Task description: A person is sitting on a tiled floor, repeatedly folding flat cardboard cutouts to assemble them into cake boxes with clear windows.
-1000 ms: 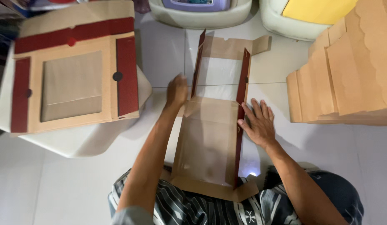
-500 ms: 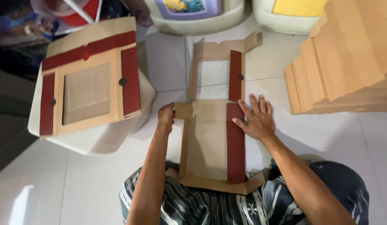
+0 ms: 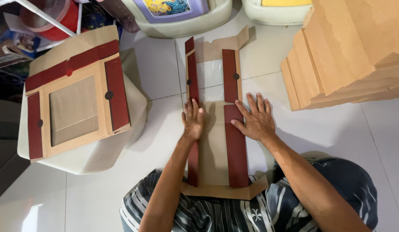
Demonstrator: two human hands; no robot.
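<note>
Lying flat on the white tiled floor (image 3: pixel 135 202) directly in front of the seated person is a long, narrow folded cardboard piece (image 3: pixel 214 141), brown with dark red strips running along both long edges. Its far half has a clear plastic window between the red strips, and a small dark dot sits on each strip there. The near end rests against the person's lap, which is covered in dark striped fabric.

The left hand (image 3: pixel 193 120) lies palm down on the left edge of the cardboard piece, fingers straight and held together, pointing away from the body. The right hand (image 3: pixel 255 118) lies palm down on the right side, partly on the red strip and partly on the floor tile, fingers spread apart. Neither hand grips anything; both simply press flat.

To the left, well apart from the hands, a similar cardboard piece with a window (image 3: pixel 74 101) sits opened out on top of a white plastic stool (image 3: pixel 90 157). To the right, a tall stack of plain brown cardboard sheets (image 3: pixel 345 56) stands stepped on the floor. At the top edge, beyond the folded piece, are the bases of pale plastic containers (image 3: pixel 182 19), one with a colourful label.
</note>
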